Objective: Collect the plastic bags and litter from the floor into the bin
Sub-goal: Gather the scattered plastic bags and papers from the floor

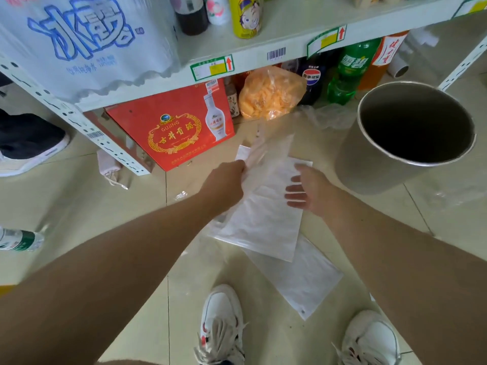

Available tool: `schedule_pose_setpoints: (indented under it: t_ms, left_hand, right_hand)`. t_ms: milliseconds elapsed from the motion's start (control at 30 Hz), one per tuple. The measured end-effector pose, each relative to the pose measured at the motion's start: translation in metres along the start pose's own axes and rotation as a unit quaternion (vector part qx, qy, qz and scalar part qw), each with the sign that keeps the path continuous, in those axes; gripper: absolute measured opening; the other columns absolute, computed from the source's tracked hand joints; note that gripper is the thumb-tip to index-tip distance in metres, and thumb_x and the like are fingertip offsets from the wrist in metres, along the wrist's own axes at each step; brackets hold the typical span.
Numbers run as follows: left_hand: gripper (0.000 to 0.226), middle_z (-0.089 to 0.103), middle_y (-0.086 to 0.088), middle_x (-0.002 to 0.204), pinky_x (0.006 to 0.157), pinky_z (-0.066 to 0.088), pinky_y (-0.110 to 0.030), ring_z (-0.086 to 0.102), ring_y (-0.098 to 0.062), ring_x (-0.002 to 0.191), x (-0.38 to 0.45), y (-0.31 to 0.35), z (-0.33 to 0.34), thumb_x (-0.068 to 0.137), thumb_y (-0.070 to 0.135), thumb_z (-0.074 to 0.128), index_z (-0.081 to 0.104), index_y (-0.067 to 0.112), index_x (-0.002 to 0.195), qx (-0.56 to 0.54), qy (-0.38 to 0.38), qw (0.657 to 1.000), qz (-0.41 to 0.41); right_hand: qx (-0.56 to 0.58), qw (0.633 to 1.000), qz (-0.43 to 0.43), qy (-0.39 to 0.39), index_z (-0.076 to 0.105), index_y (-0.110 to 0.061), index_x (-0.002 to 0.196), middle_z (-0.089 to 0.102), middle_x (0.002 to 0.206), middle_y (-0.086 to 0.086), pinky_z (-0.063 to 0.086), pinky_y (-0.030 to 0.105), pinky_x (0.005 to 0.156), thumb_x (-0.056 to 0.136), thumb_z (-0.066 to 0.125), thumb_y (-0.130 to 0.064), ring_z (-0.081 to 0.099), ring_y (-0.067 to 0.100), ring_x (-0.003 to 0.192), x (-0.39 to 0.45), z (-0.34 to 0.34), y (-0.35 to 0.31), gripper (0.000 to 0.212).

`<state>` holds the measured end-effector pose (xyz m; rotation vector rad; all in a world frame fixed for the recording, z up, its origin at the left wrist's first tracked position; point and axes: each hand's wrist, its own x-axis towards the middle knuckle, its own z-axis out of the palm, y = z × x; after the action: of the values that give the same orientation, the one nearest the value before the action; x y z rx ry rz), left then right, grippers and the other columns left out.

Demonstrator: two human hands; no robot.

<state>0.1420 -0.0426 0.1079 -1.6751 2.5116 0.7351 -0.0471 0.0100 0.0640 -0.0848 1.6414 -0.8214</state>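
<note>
As held, plastic bag flat, translucent, white

One head-worn camera is looking steeply down from close above. The floor is lying beneath both reaching arms.

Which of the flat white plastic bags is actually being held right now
The upper white bag: the left hand pinches its top edge. The other white bag lies flat on the floor near the shoes, untouched.
</note>
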Motion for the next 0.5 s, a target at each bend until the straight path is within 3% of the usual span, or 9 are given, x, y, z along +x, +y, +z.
schedule_pose_setpoints:
  t_ms: [67,167,233,367,500]
  left_hand:
    - [0.019,0.066,-0.011,0.096,0.063,0.054,-0.035,0.064,-0.033,0.08,0.008,-0.019,0.004,0.085,0.007,0.055,0.059,0.016,0.102,-0.015,0.012,1.0,-0.019]
    - [0.008,0.061,-0.007,0.087,0.061,0.046,-0.032,0.06,-0.03,0.076,0.022,-0.041,0.015,0.088,0.013,0.058,0.055,0.02,0.091,-0.017,0.026,0.999,-0.017]
    - [0.007,0.057,-0.004,0.081,0.063,0.043,-0.03,0.057,-0.028,0.073,0.031,-0.048,0.025,0.088,0.016,0.06,0.053,0.02,0.089,-0.02,0.037,0.999,-0.009]
    - [0.008,0.059,-0.005,0.083,0.064,0.048,-0.032,0.058,-0.029,0.073,0.044,-0.055,0.044,0.088,0.02,0.061,0.058,0.016,0.095,-0.027,0.054,0.998,-0.002]
    - [0.011,0.062,-0.006,0.085,0.062,0.048,-0.032,0.061,-0.029,0.073,0.045,-0.055,0.053,0.086,0.014,0.061,0.055,0.022,0.091,-0.025,0.046,0.999,-0.014]
  right_hand:
    - [-0.087,0.992,-0.019,0.094,0.057,-0.003,0.124,0.061,0.105,0.014,0.055,0.036,0.071,0.092,0.059,-0.033,0.063,0.029,0.087,0.027,0.004,0.024,0.044]
    - [-0.231,0.956,-0.008,0.181,0.052,-0.003,0.13,0.059,0.128,0.017,0.051,0.042,0.096,0.082,0.063,-0.034,0.06,0.035,0.114,0.063,0.016,0.06,0.058]
    - [-0.315,0.914,0.009,0.254,0.038,-0.004,0.137,0.045,0.14,0.018,0.043,0.041,0.1,0.083,0.068,-0.04,0.049,0.034,0.125,0.081,0.023,0.08,0.071]
    - [-0.337,0.901,0.049,0.27,0.027,-0.003,0.144,0.039,0.145,0.017,0.039,0.04,0.102,0.079,0.075,-0.042,0.043,0.033,0.131,0.109,0.029,0.106,0.09]
    - [-0.357,0.882,0.055,0.303,0.031,-0.004,0.144,0.048,0.142,0.015,0.038,0.043,0.101,0.084,0.068,-0.03,0.048,0.035,0.127,0.124,0.028,0.118,0.075]
